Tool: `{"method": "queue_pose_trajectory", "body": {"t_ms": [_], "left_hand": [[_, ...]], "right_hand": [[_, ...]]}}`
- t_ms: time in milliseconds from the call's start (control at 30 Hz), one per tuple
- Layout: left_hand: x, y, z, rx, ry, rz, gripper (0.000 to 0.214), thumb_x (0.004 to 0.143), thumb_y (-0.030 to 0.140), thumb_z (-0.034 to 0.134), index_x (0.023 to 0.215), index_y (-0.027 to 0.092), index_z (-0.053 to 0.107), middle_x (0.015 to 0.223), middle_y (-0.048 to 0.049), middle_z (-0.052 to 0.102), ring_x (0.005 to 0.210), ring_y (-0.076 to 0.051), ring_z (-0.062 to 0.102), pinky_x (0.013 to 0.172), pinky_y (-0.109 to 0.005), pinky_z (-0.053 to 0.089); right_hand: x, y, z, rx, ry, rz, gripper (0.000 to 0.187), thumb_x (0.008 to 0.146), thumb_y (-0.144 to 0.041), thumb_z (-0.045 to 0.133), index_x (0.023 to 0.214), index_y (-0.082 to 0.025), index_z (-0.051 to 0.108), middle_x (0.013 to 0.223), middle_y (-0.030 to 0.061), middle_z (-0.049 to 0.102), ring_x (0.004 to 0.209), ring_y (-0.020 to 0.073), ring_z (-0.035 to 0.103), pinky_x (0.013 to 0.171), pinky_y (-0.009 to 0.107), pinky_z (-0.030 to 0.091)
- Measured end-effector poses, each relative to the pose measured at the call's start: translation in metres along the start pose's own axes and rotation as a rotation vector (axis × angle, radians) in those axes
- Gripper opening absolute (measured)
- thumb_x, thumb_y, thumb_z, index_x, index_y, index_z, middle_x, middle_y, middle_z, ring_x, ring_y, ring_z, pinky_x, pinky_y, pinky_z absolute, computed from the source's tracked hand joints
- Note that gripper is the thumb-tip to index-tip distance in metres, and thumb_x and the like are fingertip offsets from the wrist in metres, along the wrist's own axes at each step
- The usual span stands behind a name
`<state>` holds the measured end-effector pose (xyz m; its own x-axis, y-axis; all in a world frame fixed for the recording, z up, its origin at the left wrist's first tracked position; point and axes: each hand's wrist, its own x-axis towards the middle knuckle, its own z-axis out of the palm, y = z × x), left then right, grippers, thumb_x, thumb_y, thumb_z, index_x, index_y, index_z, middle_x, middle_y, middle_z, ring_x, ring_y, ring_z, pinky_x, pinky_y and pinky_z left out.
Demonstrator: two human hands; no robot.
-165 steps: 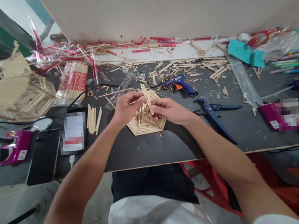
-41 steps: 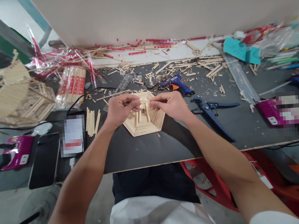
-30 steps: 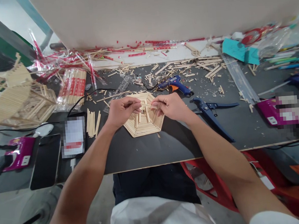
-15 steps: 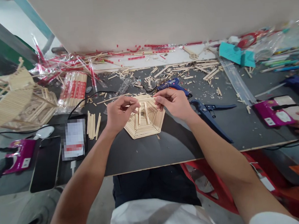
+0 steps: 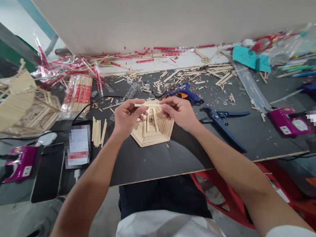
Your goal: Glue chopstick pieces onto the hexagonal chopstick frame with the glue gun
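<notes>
A hexagon built of pale wooden sticks [image 5: 150,133] lies on the dark table [image 5: 160,158] in front of me. Two short sticks stand upright inside it. My left hand [image 5: 127,117] and my right hand [image 5: 177,111] each pinch one end of a short wooden stick [image 5: 147,104], held level just above the hexagon's far side. Both hands are closed on that stick.
A blue glue gun [image 5: 185,91] and blue cutters [image 5: 223,123] lie right of the hexagon. Cut sticks [image 5: 98,130], a phone [image 5: 77,144] and a second phone [image 5: 46,171] lie to the left. Stick models [image 5: 19,106] stand far left; stick scraps and wrappers litter the back.
Earlier my hands held a stick tilted upright over the hexagon. Now they hold a stick level, and it has risen slightly toward the hexagon's far edge.
</notes>
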<state>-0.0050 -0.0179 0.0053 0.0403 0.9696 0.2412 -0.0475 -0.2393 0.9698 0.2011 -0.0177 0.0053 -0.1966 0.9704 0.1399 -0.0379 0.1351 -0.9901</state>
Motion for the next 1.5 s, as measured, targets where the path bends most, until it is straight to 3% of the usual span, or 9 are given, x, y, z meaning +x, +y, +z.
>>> {"method": "queue_pose_trajectory", "body": {"t_ms": [267, 467, 567, 667, 800, 933, 1067, 1167, 1500], "left_hand": [[0.002, -0.003, 0.001, -0.199, -0.046, -0.132, 0.044, 0.074, 0.054, 0.086, 0.094, 0.017, 0.073, 0.075, -0.0014, 0.070, 0.060, -0.009, 0.065, 0.046, -0.018, 0.054], [-0.002, -0.002, 0.005, -0.064, -0.222, -0.108, 0.048, 0.080, 0.063, 0.077, 0.085, 0.015, 0.071, 0.070, -0.0031, 0.067, 0.064, -0.014, 0.067, 0.047, -0.022, 0.057], [-0.003, -0.002, 0.007, -0.008, -0.236, -0.082, 0.047, 0.087, 0.063, 0.070, 0.086, 0.016, 0.068, 0.084, -0.0069, 0.073, 0.069, -0.014, 0.070, 0.056, -0.023, 0.060], [-0.004, -0.003, 0.007, -0.005, -0.215, -0.080, 0.047, 0.089, 0.063, 0.066, 0.089, 0.017, 0.063, 0.085, -0.0072, 0.074, 0.068, -0.013, 0.070, 0.057, -0.022, 0.061], [-0.005, -0.001, 0.005, 0.074, -0.293, -0.117, 0.036, 0.092, 0.053, 0.068, 0.096, 0.017, 0.064, 0.072, -0.0030, 0.070, 0.055, -0.011, 0.065, 0.048, -0.020, 0.055], [-0.009, 0.001, 0.005, 0.141, -0.374, -0.138, 0.028, 0.095, 0.045, 0.066, 0.093, 0.017, 0.069, 0.062, -0.0004, 0.064, 0.044, -0.009, 0.057, 0.040, -0.019, 0.047], [-0.012, 0.002, 0.006, 0.293, -0.341, -0.068, 0.024, 0.097, 0.039, 0.064, 0.087, 0.018, 0.072, 0.052, 0.0023, 0.058, 0.041, -0.008, 0.052, 0.041, -0.019, 0.040], [-0.011, 0.000, 0.006, 0.316, -0.277, -0.022, 0.023, 0.095, 0.038, 0.065, 0.088, 0.018, 0.074, 0.058, 0.0006, 0.063, 0.046, -0.009, 0.056, 0.044, -0.020, 0.042], [-0.005, -0.009, 0.009, 0.096, -0.056, -0.074, 0.020, 0.077, 0.024, 0.078, 0.095, 0.019, 0.070, 0.069, 0.0006, 0.071, 0.055, -0.013, 0.066, 0.049, -0.024, 0.055]], "right_hand": [[-0.008, 0.007, 0.003, -0.264, 0.005, -0.142, 0.030, 0.089, -0.049, 0.072, 0.094, -0.019, 0.067, 0.070, 0.0000, 0.069, 0.059, 0.0109, 0.061, 0.059, 0.026, 0.048], [-0.013, 0.006, 0.013, -0.279, -0.084, -0.069, 0.036, 0.090, -0.056, 0.068, 0.088, -0.021, 0.065, 0.071, 0.0008, 0.071, 0.060, 0.0129, 0.063, 0.059, 0.027, 0.050], [-0.014, 0.005, 0.013, -0.344, -0.103, -0.075, 0.040, 0.090, -0.059, 0.066, 0.080, -0.020, 0.065, 0.066, -0.0002, 0.068, 0.057, 0.0117, 0.057, 0.057, 0.027, 0.046], [-0.013, 0.003, 0.009, -0.437, -0.023, -0.132, 0.041, 0.092, -0.058, 0.064, 0.077, -0.020, 0.065, 0.063, -0.0007, 0.062, 0.056, 0.0107, 0.051, 0.055, 0.027, 0.041], [-0.011, 0.001, 0.007, -0.369, 0.046, -0.122, 0.037, 0.090, -0.058, 0.067, 0.099, -0.021, 0.065, 0.080, 0.0008, 0.067, 0.063, 0.0119, 0.057, 0.057, 0.027, 0.047], [-0.010, 0.002, 0.010, -0.240, 0.039, -0.105, 0.059, 0.082, -0.057, 0.076, 0.129, -0.027, 0.057, 0.104, 0.0036, 0.069, 0.070, 0.0129, 0.063, 0.059, 0.027, 0.052], [-0.009, 0.006, 0.011, -0.193, 0.071, -0.099, 0.044, 0.079, -0.052, 0.081, 0.108, -0.024, 0.065, 0.089, 0.0016, 0.070, 0.070, 0.0150, 0.066, 0.064, 0.030, 0.058], [-0.007, 0.008, 0.010, -0.183, 0.110, -0.074, 0.037, 0.080, -0.054, 0.080, 0.094, -0.022, 0.066, 0.084, 0.0014, 0.071, 0.065, 0.0149, 0.067, 0.065, 0.033, 0.060], [-0.007, 0.000, 0.009, -0.177, 0.070, -0.120, 0.033, 0.092, -0.052, 0.065, 0.102, -0.021, 0.067, 0.098, 0.0061, 0.076, 0.078, 0.0149, 0.073, 0.079, 0.034, 0.063]]}}
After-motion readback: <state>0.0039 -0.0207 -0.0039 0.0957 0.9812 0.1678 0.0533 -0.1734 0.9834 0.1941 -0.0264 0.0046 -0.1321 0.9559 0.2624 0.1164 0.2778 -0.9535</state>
